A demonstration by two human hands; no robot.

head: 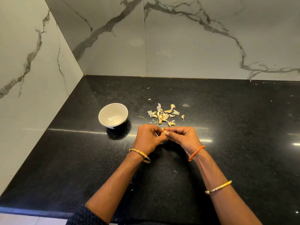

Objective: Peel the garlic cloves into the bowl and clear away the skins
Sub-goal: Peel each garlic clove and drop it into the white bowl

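Observation:
My left hand (148, 138) and my right hand (182, 138) meet over the black counter, and both pinch one pale garlic clove (165, 132) between their fingertips. Just behind them lies a pile of garlic cloves and papery skins (164, 114). One loose clove (183, 117) sits to the right of the pile. A small white bowl (113, 115) stands to the left of the pile; no cloves show inside it.
The black speckled counter (227, 127) ends at marble walls on the left (32, 78) and at the back (194, 46), forming a corner at back left. A thin garlic stem (142, 117) and a few skin flecks (149, 99) lie scattered. The counter's front edge (40, 212) runs at lower left.

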